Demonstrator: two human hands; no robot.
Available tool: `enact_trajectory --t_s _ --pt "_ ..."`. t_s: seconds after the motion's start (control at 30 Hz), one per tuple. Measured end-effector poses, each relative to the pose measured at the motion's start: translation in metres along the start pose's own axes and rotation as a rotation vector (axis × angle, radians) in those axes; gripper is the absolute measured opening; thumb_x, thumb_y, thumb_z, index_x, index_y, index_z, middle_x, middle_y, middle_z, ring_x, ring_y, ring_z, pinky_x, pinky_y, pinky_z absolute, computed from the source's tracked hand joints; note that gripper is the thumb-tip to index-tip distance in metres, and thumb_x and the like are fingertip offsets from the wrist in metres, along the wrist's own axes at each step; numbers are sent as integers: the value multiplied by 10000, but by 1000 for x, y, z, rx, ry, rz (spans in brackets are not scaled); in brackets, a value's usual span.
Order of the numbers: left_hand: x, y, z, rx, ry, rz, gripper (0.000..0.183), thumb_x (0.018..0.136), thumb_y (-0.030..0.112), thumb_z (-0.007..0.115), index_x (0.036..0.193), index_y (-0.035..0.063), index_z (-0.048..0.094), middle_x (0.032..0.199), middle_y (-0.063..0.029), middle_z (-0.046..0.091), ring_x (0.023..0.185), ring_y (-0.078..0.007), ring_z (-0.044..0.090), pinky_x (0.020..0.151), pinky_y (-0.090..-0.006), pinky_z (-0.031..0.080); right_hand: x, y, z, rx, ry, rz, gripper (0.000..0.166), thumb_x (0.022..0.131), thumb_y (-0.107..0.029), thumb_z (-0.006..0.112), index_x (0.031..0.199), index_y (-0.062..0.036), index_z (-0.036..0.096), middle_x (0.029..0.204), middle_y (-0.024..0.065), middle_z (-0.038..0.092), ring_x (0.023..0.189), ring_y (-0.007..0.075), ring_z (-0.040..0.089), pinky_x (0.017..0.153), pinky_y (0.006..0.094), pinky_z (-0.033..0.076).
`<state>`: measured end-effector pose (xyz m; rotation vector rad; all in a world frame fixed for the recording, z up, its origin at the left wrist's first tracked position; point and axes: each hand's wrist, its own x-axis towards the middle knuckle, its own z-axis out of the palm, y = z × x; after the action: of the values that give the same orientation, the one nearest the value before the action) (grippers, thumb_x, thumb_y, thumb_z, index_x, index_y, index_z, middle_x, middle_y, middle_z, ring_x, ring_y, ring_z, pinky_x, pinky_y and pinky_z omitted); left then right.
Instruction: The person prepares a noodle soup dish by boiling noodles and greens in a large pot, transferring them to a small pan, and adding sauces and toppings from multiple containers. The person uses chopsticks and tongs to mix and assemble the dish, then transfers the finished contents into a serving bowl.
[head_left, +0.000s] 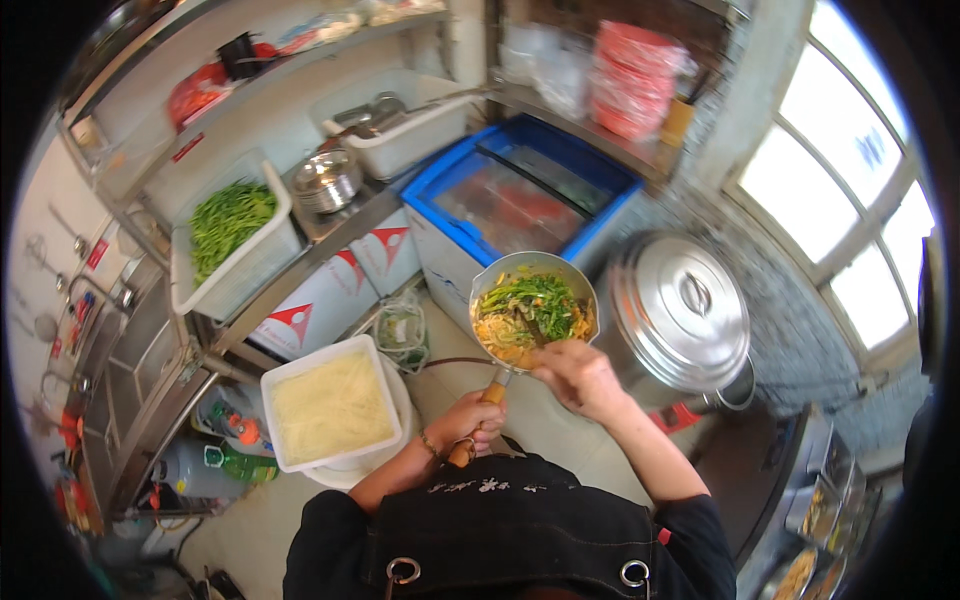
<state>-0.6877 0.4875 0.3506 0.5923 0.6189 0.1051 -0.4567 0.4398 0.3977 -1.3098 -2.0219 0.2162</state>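
My left hand is wrapped around the wooden handle of a metal saucepan. Noodles fill the pan, topped with chopped green vegetables and some orange-brown bits. My right hand is over the pan's near rim, fingers pinched on a thin dark utensil that dips into the food. Its exact kind is hard to make out, since the fingers cover most of it. The pan is held in the air in front of my black apron.
A white tub of pale noodles stands at left. Ahead is a blue-rimmed chest freezer; a large lidded steel pot is close on the right. Leafy greens fill a basket on the steel shelf, near stacked metal bowls.
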Motion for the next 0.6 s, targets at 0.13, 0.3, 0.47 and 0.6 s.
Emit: enact_trajectory --t_s 0.13,0.3,0.47,0.6 --pt "-36 22 -51 -105 140 144 107 834 71 517 914 94 449 570 28 362 396 -67 352 352 -245 297 75 -4 41 -42 -265 -134 483 713 -63 673 1190 -75 598 1213 233 532 1046 377 565 872 393 480" --pt "-77 20 -96 -256 325 336 121 816 65 538 891 82 445 548 19 358 375 -79 350 334 -247 292 178 30 70 49 -389 -84 471 719 -84 661 1184 -48 594 1225 219 552 1097 369 553 926 392 461" --pt "-99 30 -123 -385 501 448 123 804 52 540 873 75 442 536 14 358 361 -85 347 322 -241 287 314 103 172 53 -506 95 370 788 -216 645 1105 -26 637 1083 210 623 982 351 604 876 395 475" --pt "-89 47 -120 -554 640 558 121 802 16 534 872 78 458 530 13 357 349 -78 334 309 -236 277 430 159 283 -57 -522 -16 431 806 -260 631 1173 -36 597 1168 212 582 1081 351 548 934 406 443"
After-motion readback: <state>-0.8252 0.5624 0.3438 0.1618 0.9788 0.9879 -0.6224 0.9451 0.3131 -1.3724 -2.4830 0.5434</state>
